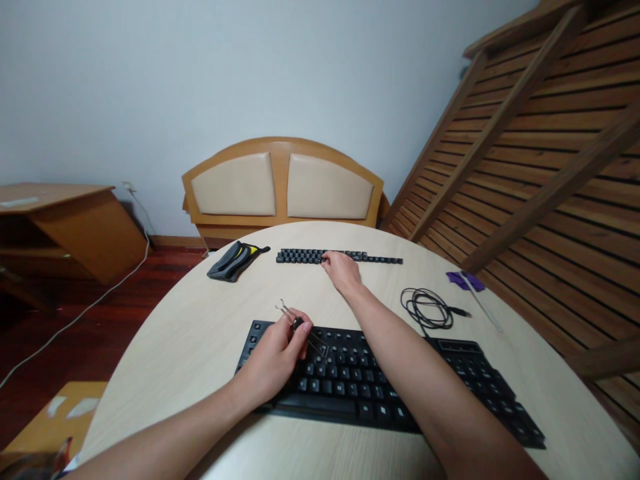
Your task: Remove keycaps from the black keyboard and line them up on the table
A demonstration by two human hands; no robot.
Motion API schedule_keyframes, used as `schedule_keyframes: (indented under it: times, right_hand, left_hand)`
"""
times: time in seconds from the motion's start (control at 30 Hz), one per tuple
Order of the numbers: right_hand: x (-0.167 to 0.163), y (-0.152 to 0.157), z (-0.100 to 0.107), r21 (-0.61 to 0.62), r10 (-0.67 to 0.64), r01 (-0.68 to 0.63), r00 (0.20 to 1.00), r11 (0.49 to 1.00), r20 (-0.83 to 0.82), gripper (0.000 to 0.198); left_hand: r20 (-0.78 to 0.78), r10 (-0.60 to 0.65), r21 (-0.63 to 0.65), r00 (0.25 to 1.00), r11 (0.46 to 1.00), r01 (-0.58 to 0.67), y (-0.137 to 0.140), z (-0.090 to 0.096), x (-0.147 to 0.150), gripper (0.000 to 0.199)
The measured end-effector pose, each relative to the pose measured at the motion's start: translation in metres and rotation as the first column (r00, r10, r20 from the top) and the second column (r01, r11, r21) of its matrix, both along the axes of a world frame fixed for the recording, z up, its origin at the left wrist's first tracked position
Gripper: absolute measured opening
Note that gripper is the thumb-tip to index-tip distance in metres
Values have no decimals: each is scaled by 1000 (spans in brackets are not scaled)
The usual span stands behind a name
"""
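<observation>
Left hand (pixel 277 350): closed around a wire puller (pixel 285 310), above the keyboard
Right hand (pixel 343 270): fingers narrowed at the loose keycaps (pixel 300 256); cannot tell if they grip one
Keyboard (pixel 345 387): on the desk (pixel 185 333), under the left hand and the right forearm
Bare: upper rows, just beyond the left hand, seem to show sockets
Capped: lower rows, nearer the person than the left hand, and the block right of the right forearm
Loose keycaps: lined up on both sides of the right fingertips
Progress: seemingly partway, many caps off, many still on
Cable (pixel 427 310): coiled, right of the right forearm
</observation>
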State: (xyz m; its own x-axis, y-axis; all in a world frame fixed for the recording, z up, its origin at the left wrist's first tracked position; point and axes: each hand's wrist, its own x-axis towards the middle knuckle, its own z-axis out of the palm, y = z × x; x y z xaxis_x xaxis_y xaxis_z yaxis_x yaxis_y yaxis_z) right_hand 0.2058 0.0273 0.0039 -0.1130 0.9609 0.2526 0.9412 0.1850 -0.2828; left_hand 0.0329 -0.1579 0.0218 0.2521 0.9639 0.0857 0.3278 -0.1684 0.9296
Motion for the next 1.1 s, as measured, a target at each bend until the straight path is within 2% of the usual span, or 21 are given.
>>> schedule_keyframes:
  times: [0.47, 0.7, 0.83, 1.0, 1.1]
  right_hand:
    - [-3, -1, 1, -3, 1, -1, 1000, 1000, 15, 28]
    - [2, -13, 22, -66, 27, -24, 998, 998, 52, 39]
    - [10, -43, 42, -128, 116, -108, 991, 986, 61, 37]
    - [27, -112, 54, -169, 247, -240, 969, 956, 16, 32]
    - [43, -149, 52, -187, 378, -395, 918, 899, -122, 39]
  left_hand:
    - [-9, 0, 10, 1000, 1000, 1, 0, 0, 0, 24]
    - [-13, -18, 8, 1000, 1000, 18, 2, -2, -1, 24]
    - [-14, -18, 3, 1000, 1000, 18, 2, 0, -1, 24]
    - [-40, -30, 25, 999, 999, 31, 2, 2, -1, 24]
    - [-68, -35, 36, 997, 999, 38, 1, 1, -1, 21]
